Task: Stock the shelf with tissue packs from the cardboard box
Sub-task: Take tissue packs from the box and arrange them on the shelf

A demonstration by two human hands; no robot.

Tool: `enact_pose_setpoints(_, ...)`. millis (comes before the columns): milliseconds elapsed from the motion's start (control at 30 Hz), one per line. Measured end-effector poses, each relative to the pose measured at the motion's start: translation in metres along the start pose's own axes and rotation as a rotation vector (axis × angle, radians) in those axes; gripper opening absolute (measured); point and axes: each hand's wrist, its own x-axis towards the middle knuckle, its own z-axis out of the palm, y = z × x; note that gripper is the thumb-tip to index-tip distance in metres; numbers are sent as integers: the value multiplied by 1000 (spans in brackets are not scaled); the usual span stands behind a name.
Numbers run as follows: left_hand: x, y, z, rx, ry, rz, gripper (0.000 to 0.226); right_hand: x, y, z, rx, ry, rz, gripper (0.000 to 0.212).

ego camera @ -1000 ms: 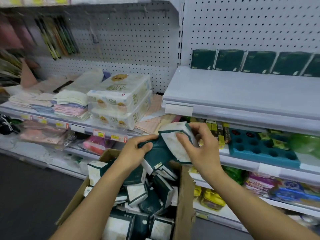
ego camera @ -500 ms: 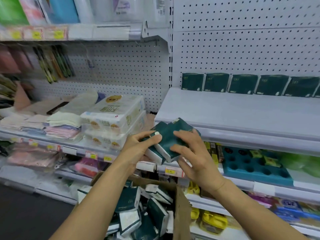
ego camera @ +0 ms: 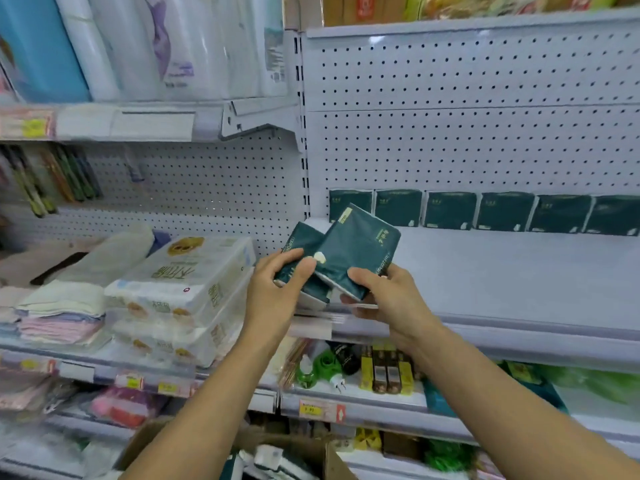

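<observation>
While gripped in both hands above the shelf lip, tissue packs ride mid-carry: left hand clamped on one, right hand on the other. Next, probably standing them before the back row. Plenty of bare deck rightward; cardboard box well below.

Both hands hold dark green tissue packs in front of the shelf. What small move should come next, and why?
Probably push the packs forward onto the bare shelf. The left hand and right hand hold them just above its front edge, and a row of like packs stands at the back with free space before it.
</observation>
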Motion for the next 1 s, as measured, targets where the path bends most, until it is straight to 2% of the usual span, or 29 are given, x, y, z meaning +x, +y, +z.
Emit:
enact_pose_setpoints(67, 21, -6, 4, 58, -15, 2, 23, 26, -14, -17, -117, 50, -76, 26)
enact_pose_setpoints(200, 52, -24, 12, 184, -58, -6, 32, 87, -26, -55, -786, 190, -243, 31)
enact_pose_setpoints(267, 66, -30, 14, 165, -46, -19, 43, 117, -23, -66, -931, 185, -254, 32)
enact_pose_setpoints(367, 85, -36, 20, 61, -2, -107, 64, 156, -18, -71, -870, 158, -269, 36)
enact_pose_setpoints(500, 110, -45, 30, 46, 79, -206, 75, 203, -16, -65, -769, 143, -333, 37)
enact_pose_setpoints(767, 148, -60, 39, -39, 91, -282, 68, 276, -18, -45, -856, 147, -409, 36)
enact_pose_setpoints(1000, 160, -68, 47, -95, 67, -296, 66, 297, -18, -41, -895, 177, -411, 41)
